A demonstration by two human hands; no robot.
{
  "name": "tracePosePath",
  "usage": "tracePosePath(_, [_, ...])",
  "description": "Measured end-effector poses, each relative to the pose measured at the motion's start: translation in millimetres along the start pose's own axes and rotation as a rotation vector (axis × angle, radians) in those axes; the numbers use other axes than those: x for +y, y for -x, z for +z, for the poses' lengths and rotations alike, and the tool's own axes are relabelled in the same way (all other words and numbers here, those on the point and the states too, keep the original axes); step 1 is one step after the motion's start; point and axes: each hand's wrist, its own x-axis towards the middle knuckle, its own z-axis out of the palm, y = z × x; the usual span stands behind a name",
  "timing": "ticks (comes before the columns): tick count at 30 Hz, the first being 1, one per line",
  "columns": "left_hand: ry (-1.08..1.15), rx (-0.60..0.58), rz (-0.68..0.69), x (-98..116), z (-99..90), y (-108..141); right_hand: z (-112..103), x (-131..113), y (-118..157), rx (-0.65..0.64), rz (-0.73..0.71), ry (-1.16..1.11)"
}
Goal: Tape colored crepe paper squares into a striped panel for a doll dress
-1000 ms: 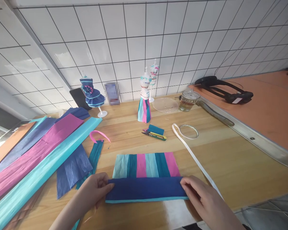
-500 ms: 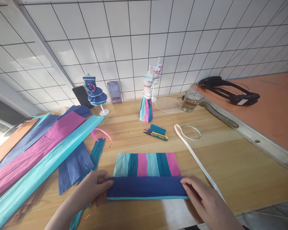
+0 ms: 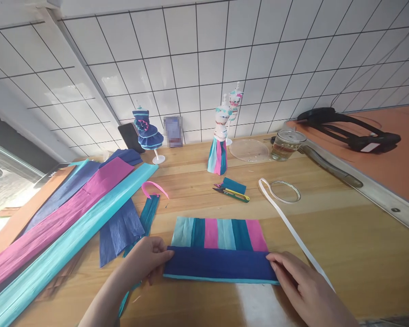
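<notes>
A dark blue strip (image 3: 221, 264) with a light blue lower edge lies across the lower part of a striped piece (image 3: 211, 233) in pale turquoise, teal and pink. My left hand (image 3: 152, 259) pinches the strip's upper left corner between thumb and fingers. At the upper right corner, my right hand (image 3: 295, 277) grips the same strip. Beyond the striped piece lie yellow-green thread snips (image 3: 231, 193) beside a small teal piece (image 3: 234, 185). A white tape (image 3: 293, 231) trails past my right hand.
Long pink (image 3: 71, 211) and turquoise (image 3: 78, 236) sheets spread at the left. Small dress forms, one in a blue dress (image 3: 148, 131) and one in a striped skirt (image 3: 218, 156), stand near the wall. A glass cup (image 3: 286, 144) and a clear disc (image 3: 248, 150) are at the back right.
The camera view has turned slightly, so the table's things appear further right. Both hands keep their hold on the strip, whose left end sits slightly higher in the view.
</notes>
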Motion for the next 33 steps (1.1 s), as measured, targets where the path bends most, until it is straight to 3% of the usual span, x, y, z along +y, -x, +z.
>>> tracePosePath(19, [-0.036, -0.008, 0.014, -7.3, -0.8, -11.9, -3.4, -6.1, -5.8, -0.022, -0.057, -0.008])
tracePosePath(33, [-0.012, -0.001, -0.008, -9.5, 0.0, -11.5, -2.9, -7.0, -4.3, -0.159, -0.033, 0.061])
